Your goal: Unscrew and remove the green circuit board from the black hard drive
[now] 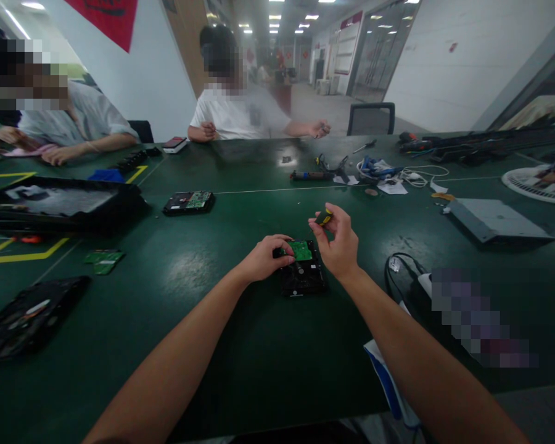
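Note:
A black hard drive lies flat on the green table in front of me, with its green circuit board facing up at the far end. My left hand grips the drive's left side, its fingers and thumb closed at the edge and partly over the top. Just right of the drive and above the table, my right hand pinches a small screwdriver by its black and yellow handle. I cannot make out the screwdriver's tip; it is apart from the drive.
Another hard drive, loose green boards and a black casing lie to the left. On the right are a grey metal box, cables and a white fan grille. Two people sit across the table.

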Motion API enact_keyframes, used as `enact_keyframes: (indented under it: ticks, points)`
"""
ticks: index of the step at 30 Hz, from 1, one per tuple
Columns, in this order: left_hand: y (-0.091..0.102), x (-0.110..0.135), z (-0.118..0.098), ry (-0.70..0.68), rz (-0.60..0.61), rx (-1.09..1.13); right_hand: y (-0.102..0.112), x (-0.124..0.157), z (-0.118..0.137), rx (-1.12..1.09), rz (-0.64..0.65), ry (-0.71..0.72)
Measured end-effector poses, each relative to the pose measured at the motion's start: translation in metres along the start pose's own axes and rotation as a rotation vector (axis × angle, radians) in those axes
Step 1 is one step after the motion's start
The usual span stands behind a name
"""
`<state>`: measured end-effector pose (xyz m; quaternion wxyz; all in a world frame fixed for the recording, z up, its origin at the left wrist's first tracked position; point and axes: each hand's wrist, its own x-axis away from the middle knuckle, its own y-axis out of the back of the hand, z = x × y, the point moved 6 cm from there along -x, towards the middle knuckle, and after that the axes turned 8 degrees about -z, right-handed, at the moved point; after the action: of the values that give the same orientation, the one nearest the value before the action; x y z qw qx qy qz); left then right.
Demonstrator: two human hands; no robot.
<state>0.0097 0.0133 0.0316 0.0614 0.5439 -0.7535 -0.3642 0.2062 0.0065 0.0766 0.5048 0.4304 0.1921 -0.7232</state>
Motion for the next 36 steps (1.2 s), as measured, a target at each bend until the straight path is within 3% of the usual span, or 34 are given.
enact_keyframes:
  ticks: [6, 15, 22, 27, 32, 36]
  points:
    - [0.001, 0.000, 0.000, -0.003, -0.001, 0.000, -0.002, 0.000, -0.001, 0.017, 0.023, 0.008]
    - [0.000, 0.001, 0.002, -0.028, -0.011, 0.000, -0.004, -0.005, 0.018, 0.186, 0.109, 0.171]
    - [0.001, 0.002, 0.000, -0.005, -0.002, -0.019, -0.003, -0.004, 0.009, 0.150, 0.086, 0.081]
    - [0.001, 0.001, -0.002, -0.005, 0.000, -0.010, 0.000, -0.004, 0.012, 0.202, 0.061, 0.132]
    - [0.001, 0.000, -0.003, -0.027, -0.007, 0.002, -0.004, -0.002, 0.010, 0.148, 0.109, 0.098]
    - [0.001, 0.001, -0.003, -0.024, 0.012, -0.007, -0.002, -0.003, 0.008, 0.166, 0.077, 0.091]
